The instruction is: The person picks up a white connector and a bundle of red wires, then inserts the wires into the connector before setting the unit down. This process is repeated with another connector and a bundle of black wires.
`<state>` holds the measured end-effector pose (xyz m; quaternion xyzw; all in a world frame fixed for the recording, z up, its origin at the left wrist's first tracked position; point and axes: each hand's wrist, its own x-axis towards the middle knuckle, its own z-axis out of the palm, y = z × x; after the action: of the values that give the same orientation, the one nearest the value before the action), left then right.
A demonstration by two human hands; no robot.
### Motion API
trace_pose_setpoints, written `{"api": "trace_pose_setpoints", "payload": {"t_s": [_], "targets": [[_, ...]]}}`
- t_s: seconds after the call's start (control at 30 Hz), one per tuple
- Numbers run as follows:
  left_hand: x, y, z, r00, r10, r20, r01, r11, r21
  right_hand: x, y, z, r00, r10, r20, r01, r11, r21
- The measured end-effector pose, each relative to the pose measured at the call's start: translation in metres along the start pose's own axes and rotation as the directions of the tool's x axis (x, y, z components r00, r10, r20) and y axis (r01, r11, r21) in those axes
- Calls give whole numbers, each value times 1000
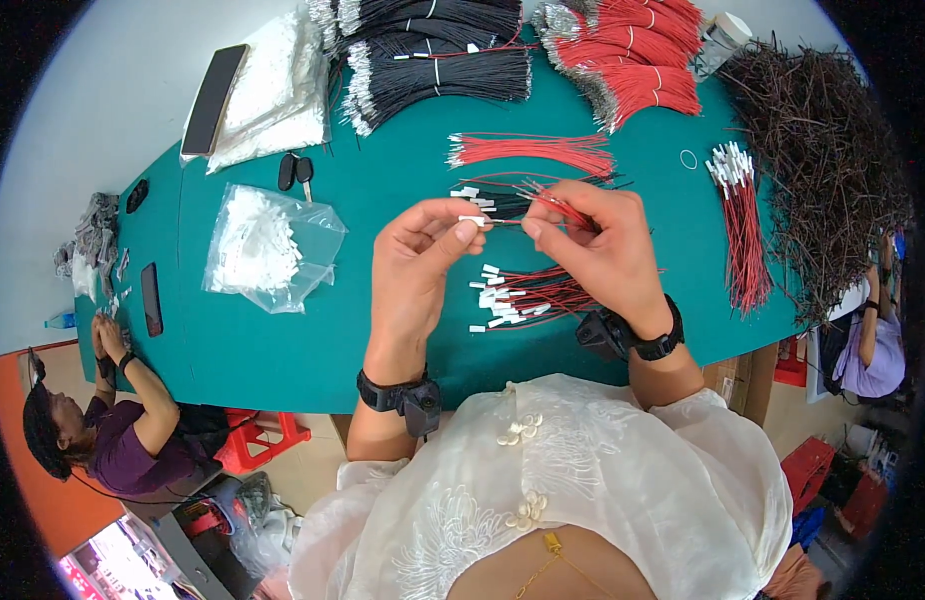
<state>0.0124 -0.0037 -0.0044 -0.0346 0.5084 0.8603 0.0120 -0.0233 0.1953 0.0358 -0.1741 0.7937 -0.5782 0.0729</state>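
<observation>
in the head view, a smooth green counter (273, 370) curves across the scene beneath a pale wall (103, 110); at its left end sits a person in a dark cap and purple top (143, 445), with a red plastic stool (251, 445) nearby. over the counter's middle, the left hand (413, 255) pinches a small white block-shaped plastic connector (471, 220), its fingers narrow around it, and the right hand (618, 245) has its fingers closed on thin, flexible red and black wires (568, 208). just below them fans a loose pile of dark red wires with white ends (543, 296); above lies a flat row of slim, glossy red wires (533, 151). farther back are banded black wire bundles (443, 75) and red wire bundles (643, 90), bristling with silvery tips. at right, a sheaf of white-ended red wires (745, 240) lies beside a tangled, wiry dark brown heap (818, 160). at left, a crinkled clear plastic bag (318, 235) holds small white pieces (253, 245), near two black key fobs (296, 172).
</observation>
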Motion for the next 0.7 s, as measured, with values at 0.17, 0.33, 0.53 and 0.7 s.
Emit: {"api": "trace_pose_setpoints", "payload": {"t_s": [0.17,0.33,0.53,0.7], "targets": [[-1,-1,3,999,27,-20,-26,999,35,0,-4,2,998,-59,-26,58,998,-35],[-2,-1,6,996,64,-59,-58,993,99,0,-7,6,990,-131,-52,127,989,-72],[-4,-1,5,997,49,-53,-43,993,111,2,-2,11,971,-215,-103,209,976,-62],[-4,-1,4,998,55,-41,-49,991,128,4,1,11,965,-241,-107,231,968,-100]]}}
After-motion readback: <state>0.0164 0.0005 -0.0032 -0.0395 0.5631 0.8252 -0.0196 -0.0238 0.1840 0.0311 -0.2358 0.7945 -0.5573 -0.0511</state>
